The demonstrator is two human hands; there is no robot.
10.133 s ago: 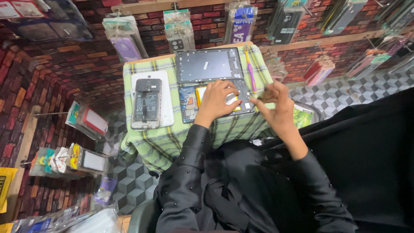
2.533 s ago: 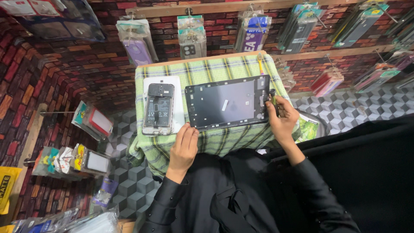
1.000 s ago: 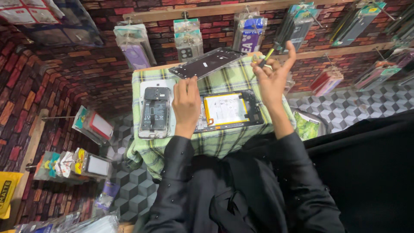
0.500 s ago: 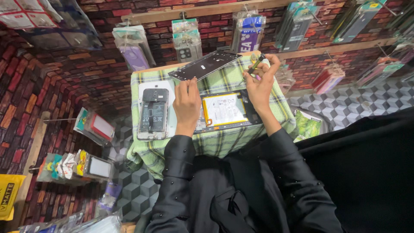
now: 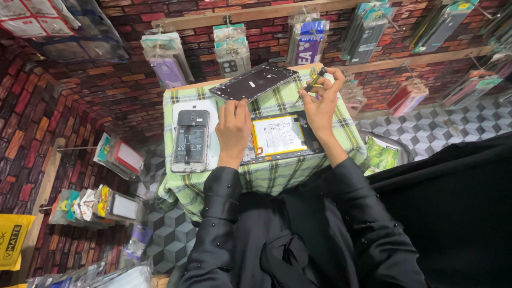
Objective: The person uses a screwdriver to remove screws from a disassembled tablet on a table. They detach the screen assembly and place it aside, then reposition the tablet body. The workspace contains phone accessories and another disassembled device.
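Opened tablet [image 5: 277, 137] on checked cloth [image 5: 277, 176], left hand [image 5: 233, 127] pressing flat on it, right hand [image 5: 319, 101] pinching a screwdriver [image 5: 312, 84]

We see a green-and-white checked cloth [image 5: 277, 178], a black back panel [image 5: 253, 81], a white battery [image 5: 278, 135] edged yellow, black sleeves [image 5: 218, 213].

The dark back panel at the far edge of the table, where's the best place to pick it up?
Judging by its pose, take the back panel by its long near edge, coming from the person's side with the left hand. It lies flat and thin on the checked cloth, so a pinch grip across the edge likely suits.
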